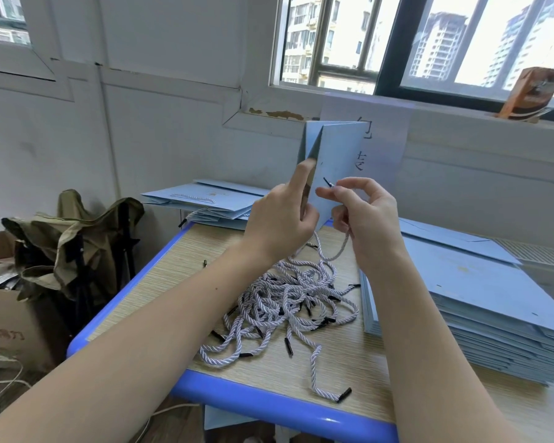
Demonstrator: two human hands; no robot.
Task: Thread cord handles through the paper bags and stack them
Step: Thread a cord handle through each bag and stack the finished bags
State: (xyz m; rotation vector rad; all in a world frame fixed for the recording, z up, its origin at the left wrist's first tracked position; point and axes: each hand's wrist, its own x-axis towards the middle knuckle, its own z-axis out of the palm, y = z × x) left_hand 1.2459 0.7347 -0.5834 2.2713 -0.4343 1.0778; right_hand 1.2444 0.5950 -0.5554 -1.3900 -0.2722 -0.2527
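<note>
Off to the left a cardboard box (10, 321) sits on the floor beside a crumpled olive folding chair (74, 247), and at the far end of the blue-edged table (269, 401) lies a small stack of finished bags (205, 199) with cords already in them. Over the table's middle, the left hand (282, 219) grips the near edge of a pale blue paper bag (336, 155) held upright, forefinger straight up along it, above a tangled heap of cords (288, 302). The right hand (365, 215) pinches one cord (336, 251) just behind its black tip (328, 182), which touches the bag's face, and on the right a tall pile of flat bags (480, 302) rests on the table.
</note>
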